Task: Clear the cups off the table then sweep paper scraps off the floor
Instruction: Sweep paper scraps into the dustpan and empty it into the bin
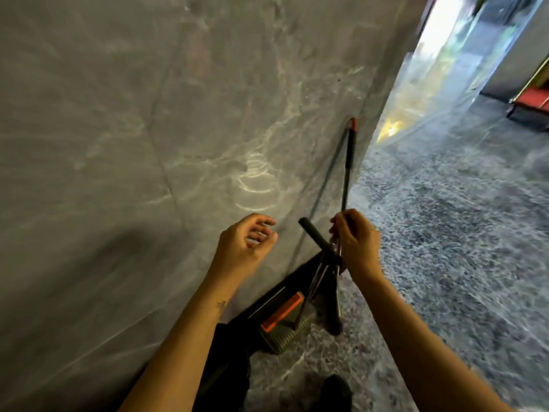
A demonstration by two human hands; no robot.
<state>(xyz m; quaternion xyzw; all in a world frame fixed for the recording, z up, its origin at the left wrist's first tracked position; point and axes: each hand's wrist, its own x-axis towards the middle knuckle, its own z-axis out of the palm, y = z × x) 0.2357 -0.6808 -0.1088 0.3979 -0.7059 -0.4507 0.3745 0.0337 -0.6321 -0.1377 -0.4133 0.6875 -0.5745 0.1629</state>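
Note:
A broom (348, 162) with a thin dark handle and a red tip leans against the grey wall (148, 129). My right hand (355, 242) grips that handle low down, at the centre of the view. A dustpan (285, 319), dark with an orange strip, stands on the floor below, and its black handle (315, 236) pokes up toward my hands. Just left of that handle my left hand (246, 245) hovers with loosely curled fingers, holding nothing. No cups, table or paper scraps are in view.
The speckled grey floor (445, 233) stretches away to the right toward a bright doorway (439, 40). A red low object (531, 99) sits at the far right. My dark shoe (332, 394) shows at the bottom edge.

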